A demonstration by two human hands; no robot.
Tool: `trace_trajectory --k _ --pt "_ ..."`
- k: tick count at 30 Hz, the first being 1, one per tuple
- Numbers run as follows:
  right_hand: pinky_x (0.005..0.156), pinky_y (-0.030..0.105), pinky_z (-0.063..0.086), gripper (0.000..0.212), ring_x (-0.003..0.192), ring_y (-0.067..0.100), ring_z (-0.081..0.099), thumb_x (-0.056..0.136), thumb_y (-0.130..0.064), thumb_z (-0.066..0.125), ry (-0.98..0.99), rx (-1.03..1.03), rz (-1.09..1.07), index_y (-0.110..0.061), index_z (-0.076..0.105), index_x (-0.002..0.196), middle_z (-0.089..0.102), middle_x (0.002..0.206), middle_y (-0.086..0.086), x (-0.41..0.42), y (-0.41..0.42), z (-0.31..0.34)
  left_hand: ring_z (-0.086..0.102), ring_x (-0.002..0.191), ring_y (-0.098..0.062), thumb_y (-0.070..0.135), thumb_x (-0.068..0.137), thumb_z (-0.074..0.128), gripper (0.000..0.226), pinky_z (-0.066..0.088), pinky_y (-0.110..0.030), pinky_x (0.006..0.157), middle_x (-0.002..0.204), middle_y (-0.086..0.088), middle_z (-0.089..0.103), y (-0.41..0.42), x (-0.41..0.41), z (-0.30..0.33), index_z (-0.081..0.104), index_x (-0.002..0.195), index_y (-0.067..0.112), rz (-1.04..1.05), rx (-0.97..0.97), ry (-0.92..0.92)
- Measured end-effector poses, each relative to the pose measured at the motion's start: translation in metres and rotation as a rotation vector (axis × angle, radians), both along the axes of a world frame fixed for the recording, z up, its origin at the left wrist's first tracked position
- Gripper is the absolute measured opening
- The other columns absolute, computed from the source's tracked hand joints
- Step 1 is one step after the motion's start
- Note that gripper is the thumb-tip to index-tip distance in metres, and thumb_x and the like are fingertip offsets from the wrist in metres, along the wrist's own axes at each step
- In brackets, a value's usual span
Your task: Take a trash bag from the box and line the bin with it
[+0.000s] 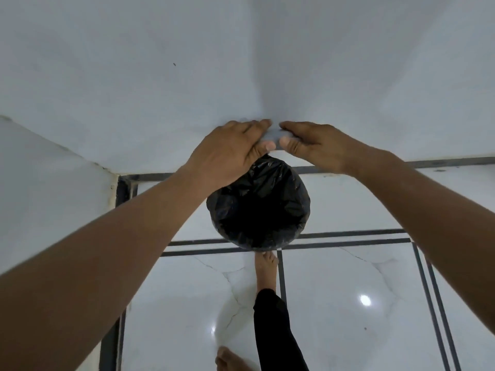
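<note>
- A person is standing barefoot over a round bin set on the floor close to the foot of a white wall.
- A black trash bag is sitting in the bin, its plastic crinkling over the rim and filling the opening; no bare bin wall is showing from here.
- Both arms are reaching forward and down, the hands meeting above the far edge of the bin, near the wall.
- The left hand is lying palm down, fingers curling forward, thumb tucked under; its grip is pinching a small pale grey thing.
- The right hand is mirroring it, thumb and fingers pressing on the other end of the same pale thing. What the thing is I cannot tell; it is mostly hidden by the fingers.
- The two thumbs are almost touching.
- A bunched peak of the bag is rising to just under the left thumb; whether the hand is touching it I cannot tell.
- One bare foot is planting its toes against the near side of the bin, a black trouser leg above it; the other foot is showing at the bottom edge.
- The floor is glossy white tile crossed by dark lines.
</note>
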State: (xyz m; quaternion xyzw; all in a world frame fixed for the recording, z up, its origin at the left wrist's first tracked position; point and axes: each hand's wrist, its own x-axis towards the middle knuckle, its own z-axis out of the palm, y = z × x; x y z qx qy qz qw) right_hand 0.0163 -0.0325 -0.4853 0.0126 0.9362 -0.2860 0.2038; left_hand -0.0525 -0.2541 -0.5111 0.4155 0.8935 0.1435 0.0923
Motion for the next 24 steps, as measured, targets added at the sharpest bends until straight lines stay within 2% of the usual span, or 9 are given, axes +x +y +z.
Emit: trace_trajectory --k 3,6,8,10,12,14,18,21,24 --pt "0.120 0.033 0.027 0.074 0.148 0.028 0.036 0.100 -0.057 0.042 0.001 0.097 0.095 -0.009 0.034 0.156 0.039 0.160 0.011 0.029 -0.014 -0.007 0.050 0.133 -0.037 0.064 0.102 0.024 0.075 0.044 -0.053 0.109 0.153 -0.014 0.051 -0.015 0.031 -0.013 0.040 0.154 0.012 -0.062 -0.031 0.004" --pt "0.124 0.044 0.024 0.088 0.151 0.035 0.030 0.097 -0.064 0.038 0.047 0.232 0.168 0.000 0.032 0.156 0.032 0.162 0.023 0.070 -0.031 -0.040 0.051 0.132 -0.042 0.065 0.098 0.029 0.083 0.043 -0.052 0.112 0.150 -0.021 0.052 -0.030 0.068 -0.035 0.044 0.151 0.003 -0.086 -0.095 0.001" --pt "0.117 0.055 0.033 0.091 0.146 0.043 0.035 0.093 -0.065 0.033 0.071 0.279 0.179 0.004 0.037 0.152 0.036 0.158 0.027 0.098 -0.040 -0.068 0.055 0.127 -0.043 0.061 0.099 0.032 0.083 0.046 -0.052 0.109 0.147 -0.024 0.054 -0.037 0.092 -0.054 0.044 0.148 -0.004 -0.119 -0.158 0.055" --pt "0.112 0.060 0.039 0.087 0.142 0.047 0.041 0.095 -0.061 0.032 0.074 0.297 0.165 0.006 0.042 0.149 0.042 0.154 0.028 0.121 -0.049 -0.094 0.054 0.130 -0.044 0.058 0.105 0.028 0.080 0.046 -0.053 0.107 0.152 -0.025 0.049 -0.042 0.110 -0.078 0.036 0.151 -0.006 -0.148 -0.252 0.089" --pt "0.115 0.059 0.037 0.083 0.144 0.046 0.038 0.097 -0.059 0.033 0.103 0.325 0.164 0.004 0.040 0.150 0.040 0.156 0.026 0.139 -0.055 -0.116 0.048 0.136 -0.042 0.058 0.105 0.026 0.078 0.043 -0.052 0.109 0.158 -0.023 0.041 -0.046 0.122 -0.098 0.026 0.155 -0.002 -0.158 -0.332 0.060" --pt "0.118 0.055 0.036 0.080 0.146 0.040 0.036 0.098 -0.057 0.037 0.072 0.329 0.172 0.000 0.037 0.153 0.038 0.159 0.021 0.151 -0.060 -0.127 0.047 0.136 -0.040 0.054 0.104 0.033 0.074 0.043 -0.052 0.109 0.160 -0.020 0.040 -0.046 0.139 -0.109 0.027 0.156 0.001 -0.137 -0.364 -0.002" --pt "0.111 0.043 0.042 0.060 0.133 0.032 0.050 0.104 -0.050 0.040 -0.021 0.323 0.044 -0.006 0.045 0.144 0.050 0.147 0.014 0.158 -0.076 -0.120 0.039 0.143 -0.033 0.030 0.106 0.046 0.062 0.035 -0.043 0.117 0.163 -0.013 0.037 -0.036 0.167 -0.092 0.026 0.159 0.006 0.041 -0.336 -0.132" --pt "0.110 0.043 0.042 0.061 0.134 0.033 0.048 0.104 -0.050 0.040 -0.076 0.275 -0.057 -0.005 0.045 0.145 0.048 0.148 0.016 0.140 -0.080 -0.083 0.035 0.147 -0.028 0.028 0.104 0.047 0.060 0.031 -0.041 0.118 0.162 -0.009 0.039 -0.019 0.161 -0.051 0.028 0.159 0.010 0.130 -0.322 -0.140" --pt "0.112 0.042 0.039 0.064 0.139 0.032 0.044 0.103 -0.051 0.042 -0.038 0.204 -0.120 -0.005 0.044 0.148 0.044 0.152 0.016 0.117 -0.084 -0.019 0.026 0.151 -0.028 0.038 0.102 0.049 0.067 0.029 -0.046 0.118 0.164 -0.006 0.034 -0.015 0.151 0.008 0.025 0.158 0.011 0.233 -0.337 -0.088"
